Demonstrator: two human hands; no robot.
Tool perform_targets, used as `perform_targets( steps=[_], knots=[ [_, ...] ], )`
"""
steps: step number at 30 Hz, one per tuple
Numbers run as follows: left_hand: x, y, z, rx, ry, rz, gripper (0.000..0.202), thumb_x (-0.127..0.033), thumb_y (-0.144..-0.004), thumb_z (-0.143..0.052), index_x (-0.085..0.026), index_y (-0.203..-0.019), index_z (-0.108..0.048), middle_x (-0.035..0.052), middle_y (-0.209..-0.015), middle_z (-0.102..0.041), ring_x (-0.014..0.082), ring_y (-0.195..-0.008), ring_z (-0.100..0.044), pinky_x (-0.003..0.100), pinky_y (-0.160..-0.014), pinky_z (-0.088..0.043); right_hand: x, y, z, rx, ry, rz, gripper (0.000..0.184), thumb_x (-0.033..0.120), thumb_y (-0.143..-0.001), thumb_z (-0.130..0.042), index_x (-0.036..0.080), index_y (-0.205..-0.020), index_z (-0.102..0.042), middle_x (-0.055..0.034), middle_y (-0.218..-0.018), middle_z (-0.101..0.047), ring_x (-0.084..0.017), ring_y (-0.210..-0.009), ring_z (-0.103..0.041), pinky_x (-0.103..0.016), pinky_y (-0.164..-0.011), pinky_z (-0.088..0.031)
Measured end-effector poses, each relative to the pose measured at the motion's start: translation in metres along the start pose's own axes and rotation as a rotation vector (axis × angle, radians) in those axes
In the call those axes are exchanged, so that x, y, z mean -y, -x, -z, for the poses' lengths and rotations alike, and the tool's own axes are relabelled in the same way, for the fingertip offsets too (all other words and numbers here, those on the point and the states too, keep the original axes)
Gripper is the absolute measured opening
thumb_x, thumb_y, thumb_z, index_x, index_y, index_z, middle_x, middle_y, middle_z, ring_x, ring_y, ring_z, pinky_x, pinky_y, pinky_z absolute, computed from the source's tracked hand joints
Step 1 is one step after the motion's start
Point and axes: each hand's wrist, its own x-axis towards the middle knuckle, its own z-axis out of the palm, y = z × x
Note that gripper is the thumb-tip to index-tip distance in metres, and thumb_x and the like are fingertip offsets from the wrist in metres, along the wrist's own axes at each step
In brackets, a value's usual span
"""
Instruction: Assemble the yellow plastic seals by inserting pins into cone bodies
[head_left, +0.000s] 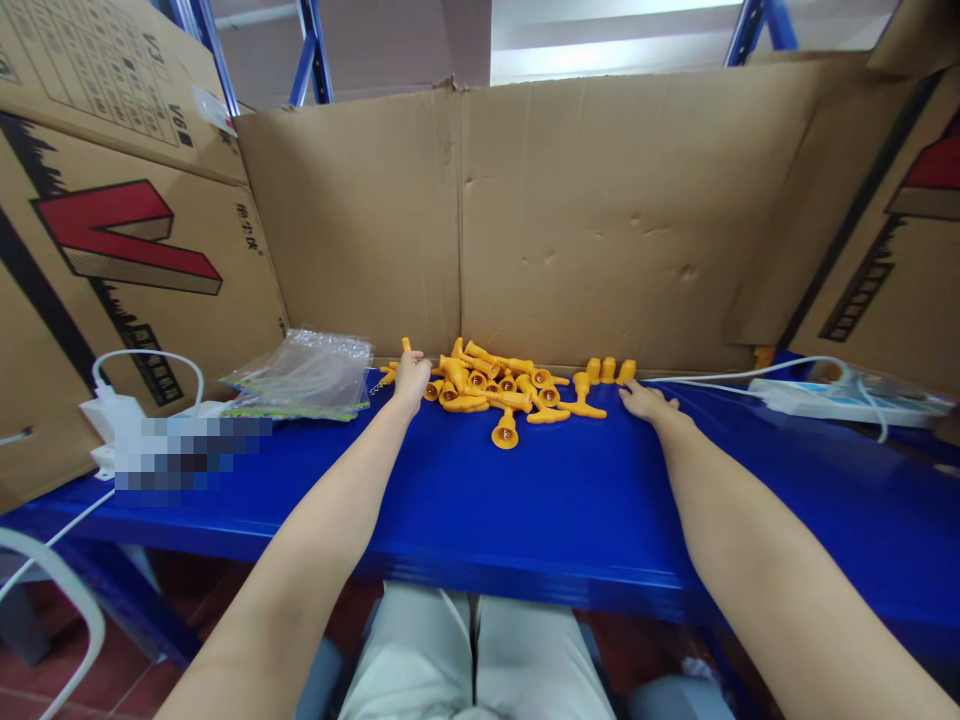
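My left hand (411, 380) is closed at the left end of a yellow pile, with a yellow handle-like piece (406, 344) sticking up from its fingers. My right hand (646, 402) reaches to a small yellow cup-shaped piece (627, 371), its fingertips closed at the base. Two similar yellow cups (601, 371) stand upright just left of it. Between my hands lie several yellow bell-shaped pieces (505, 432) with flared mouths, some with T-shaped handles (583, 408). A short chain (377, 386) shows beside my left hand.
Clear plastic bags (300, 375) are stacked at the left on the blue table (495, 510). White power strips with cables stand at the left (124, 425) and right (840, 398). A cardboard wall (585, 220) closes the back, with large cartons (127, 260) at the sides.
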Motion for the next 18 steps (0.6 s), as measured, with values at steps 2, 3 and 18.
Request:
perform_targets(
  steps=[2, 3, 18],
  knots=[
    [0.004, -0.005, 0.002, -0.002, -0.046, -0.023, 0.033, -0.014, -0.068, -0.056, -0.022, -0.099, -0.057, 0.0045, -0.096, -0.062, 0.0216, -0.099, -0.059, 0.036, -0.09, -0.045, 0.0, 0.0, 0.0, 0.008, 0.014, -0.009, 0.051, 0.04, -0.094, -0.026, 0.026, -0.14, -0.044, -0.0124, -0.144, -0.046, -0.033, -0.136, -0.037, -0.065, -0.104, -0.027],
    [0.005, -0.007, 0.004, -0.008, -0.057, -0.032, 0.035, -0.013, -0.068, -0.056, -0.023, -0.101, -0.057, 0.0048, -0.098, -0.062, 0.0221, -0.101, -0.059, 0.037, -0.092, -0.045, 0.0, 0.0, 0.0, 0.011, 0.021, -0.011, 0.052, 0.04, -0.094, -0.026, 0.024, -0.14, -0.044, -0.0133, -0.143, -0.047, -0.033, -0.135, -0.038, -0.065, -0.105, -0.026],
    [0.042, -0.051, 0.056, 0.125, -0.388, -0.12, 0.036, -0.018, -0.063, -0.071, -0.027, -0.098, -0.068, 0.0101, -0.111, -0.069, 0.0321, -0.126, -0.05, 0.047, -0.111, -0.03, 0.003, 0.006, -0.001, -0.016, 0.065, 0.029, 0.049, 0.037, -0.094, -0.028, 0.024, -0.137, -0.05, -0.0141, -0.133, -0.056, -0.032, -0.126, -0.049, -0.058, -0.1, -0.035]
  ],
)
